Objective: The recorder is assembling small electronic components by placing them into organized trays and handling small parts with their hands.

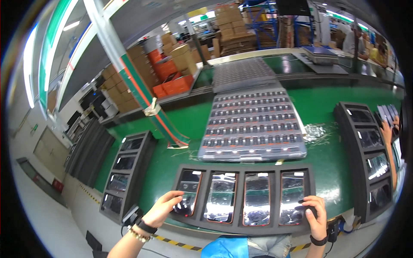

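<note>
A black foam tray (pixel 238 228) lies in front of me with dark, orange-edged phones in its slots, among them the leftmost phone (pixel 189 191) and the rightmost phone (pixel 292 200). My left hand (pixel 161 207) is closed over the tray's left end, fingertips beside the leftmost phone. At the opposite end, my right hand (pixel 317 216) curls its fingers over the rim, close to the rightmost phone. Glossy screens reflect the overhead light. Beyond the foam tray, a clear plastic blister tray (pixel 254 155) carries rows of small dark parts.
More foam trays with phones stand at left (pixel 140 157) and right (pixel 360 165) on the green bench (pixel 167 176). A striped post (pixel 144 92) rises at left. Another person's hand (pixel 386 131) works at far right. Crumpled clear film (pixel 316 133) lies near the blister tray.
</note>
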`<state>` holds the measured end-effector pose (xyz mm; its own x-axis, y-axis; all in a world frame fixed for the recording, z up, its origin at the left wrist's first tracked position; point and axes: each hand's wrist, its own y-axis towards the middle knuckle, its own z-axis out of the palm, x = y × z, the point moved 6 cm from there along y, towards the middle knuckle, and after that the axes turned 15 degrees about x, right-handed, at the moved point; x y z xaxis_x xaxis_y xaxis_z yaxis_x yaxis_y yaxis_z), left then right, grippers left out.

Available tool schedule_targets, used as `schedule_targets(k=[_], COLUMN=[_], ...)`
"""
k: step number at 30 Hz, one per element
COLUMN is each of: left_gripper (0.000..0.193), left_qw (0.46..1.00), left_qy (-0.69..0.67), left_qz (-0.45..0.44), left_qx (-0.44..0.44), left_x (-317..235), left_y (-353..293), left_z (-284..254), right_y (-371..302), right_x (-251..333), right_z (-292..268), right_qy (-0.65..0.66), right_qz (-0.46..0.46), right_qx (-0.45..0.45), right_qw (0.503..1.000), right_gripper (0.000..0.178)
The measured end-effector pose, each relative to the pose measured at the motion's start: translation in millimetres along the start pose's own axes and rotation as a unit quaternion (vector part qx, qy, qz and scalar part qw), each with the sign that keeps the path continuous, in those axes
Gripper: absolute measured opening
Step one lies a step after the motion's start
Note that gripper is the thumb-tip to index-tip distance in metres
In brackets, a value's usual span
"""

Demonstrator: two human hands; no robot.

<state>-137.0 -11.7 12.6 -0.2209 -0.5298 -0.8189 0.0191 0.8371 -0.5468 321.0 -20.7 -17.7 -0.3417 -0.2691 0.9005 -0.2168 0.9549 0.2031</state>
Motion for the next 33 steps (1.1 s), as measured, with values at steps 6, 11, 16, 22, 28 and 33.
schedule_targets(k=[6,11,16,22,28,33], left_gripper=[0.033,0.027,0.030,0.036,0.025,0.033], left_qw=[0.993,0.996,0.998,0.995,0.920,0.781], left_qy=[0.114,0.075,0.047,0.083,0.325,0.491], left_qz=[-0.011,-0.045,-0.044,-0.020,0.200,0.386], left_qx=[0.001,-0.022,0.005,0.047,-0.091,0.016], left_x=[-10,-1,-1,-1,-48,-89], left_y=[22,28,22,20,23,60], left_z=[-1,-12,-1,0,-11,65], right_y=[-4,-5,-7,-10,-35,-106], right_x=[-3,-3,-6,-18,-29,-48], right_z=[1,1,0,-4,-6,25], right_qy=[0.014,0.020,0.020,0.017,0.068,0.084], right_qz=[-0.004,-0.001,-0.004,-0.010,-0.026,-0.005], right_qx=[0.006,0.004,-0.001,-0.029,-0.200,-0.386], right_qw=[1.000,1.000,1.000,0.999,0.977,0.919], right_gripper=[0.024,0.024,0.024,0.020,0.016,0.014])
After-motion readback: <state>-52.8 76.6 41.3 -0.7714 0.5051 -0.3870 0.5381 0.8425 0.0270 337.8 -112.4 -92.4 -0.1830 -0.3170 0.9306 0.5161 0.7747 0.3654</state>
